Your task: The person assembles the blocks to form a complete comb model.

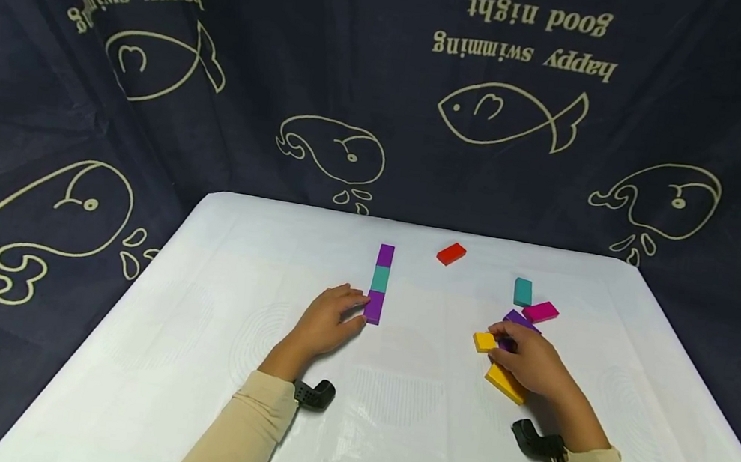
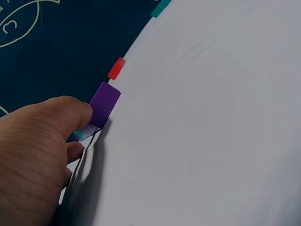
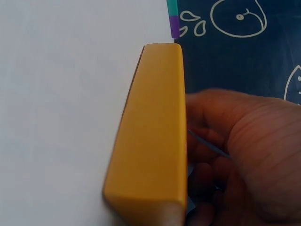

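Observation:
Three blocks form a straight row on the white table: a purple block (image 1: 385, 255) at the far end, a teal block (image 1: 380, 279) in the middle and a purple block (image 1: 373, 307) at the near end. My left hand (image 1: 327, 324) touches the left side of the near purple block with thumb and finger; the left wrist view shows the thumb against this purple block (image 2: 104, 104). With thumb and index finger, my right hand (image 1: 533, 361) pinches a small yellow block (image 1: 484, 342). Just below that hand lies a longer yellow block (image 1: 505, 384), large in the right wrist view.
Around the right hand lie a partly covered purple block (image 1: 521, 320), a magenta block (image 1: 541, 312) and a teal block (image 1: 523, 292). A red block (image 1: 452, 254) lies farther back. Dark printed cloth (image 1: 403, 174) hangs behind the white table (image 1: 206, 244).

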`<state>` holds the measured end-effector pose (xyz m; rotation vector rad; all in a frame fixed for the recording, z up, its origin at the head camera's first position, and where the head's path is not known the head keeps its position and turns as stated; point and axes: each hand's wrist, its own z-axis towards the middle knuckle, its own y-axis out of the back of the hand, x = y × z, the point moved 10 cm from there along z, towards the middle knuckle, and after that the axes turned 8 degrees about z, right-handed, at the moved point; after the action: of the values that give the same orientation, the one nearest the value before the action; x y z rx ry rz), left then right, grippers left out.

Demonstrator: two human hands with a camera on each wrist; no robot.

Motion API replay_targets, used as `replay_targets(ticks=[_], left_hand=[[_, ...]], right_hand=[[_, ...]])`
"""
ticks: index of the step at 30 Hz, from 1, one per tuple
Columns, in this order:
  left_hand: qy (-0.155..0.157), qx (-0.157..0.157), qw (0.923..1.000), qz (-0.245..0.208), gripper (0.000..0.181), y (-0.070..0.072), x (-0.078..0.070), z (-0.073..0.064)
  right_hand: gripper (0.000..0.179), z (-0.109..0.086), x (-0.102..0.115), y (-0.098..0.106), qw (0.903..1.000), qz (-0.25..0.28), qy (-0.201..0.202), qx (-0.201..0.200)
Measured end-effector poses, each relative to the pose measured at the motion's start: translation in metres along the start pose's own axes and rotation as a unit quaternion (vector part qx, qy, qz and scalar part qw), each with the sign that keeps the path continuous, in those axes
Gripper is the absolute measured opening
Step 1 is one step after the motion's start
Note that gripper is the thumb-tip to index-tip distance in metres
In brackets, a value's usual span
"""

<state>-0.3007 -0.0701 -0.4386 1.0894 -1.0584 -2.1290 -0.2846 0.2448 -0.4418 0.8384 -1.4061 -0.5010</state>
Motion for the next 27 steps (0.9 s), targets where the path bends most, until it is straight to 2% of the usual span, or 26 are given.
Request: replay_targets(ticks=[7,16,23,27], left_hand=[[0.004,0.002,1.0000,-0.003,0.041,-0.0007,0.0007,-0.0008],[0.006,0.004,1.0000,-0.002,0.041,-0.0007,0.0007,-0.0013],[0.005,0.002,1.0000,-0.004,0.041,-0.0008,0.0000,-0.0017],[0.003,0.003,1.0000,0.000,0.041,-0.0019,0.0006,-0.0015]], right_hand=[[0.037,0.0006,-0.0032,0.0017,0.9998,-0.004,-0.016,-0.008],[0.045,0.0002,0.0006,-0.0013,1.0000,-0.004,-0.005,0.000],[0.044,0.0000,0.0044,-0.0012,0.9997,-0.021,0.013,-0.006],[0.043,0.0000,0.0018,-0.0015,0.9997,-0.023,0.001,-0.005]])
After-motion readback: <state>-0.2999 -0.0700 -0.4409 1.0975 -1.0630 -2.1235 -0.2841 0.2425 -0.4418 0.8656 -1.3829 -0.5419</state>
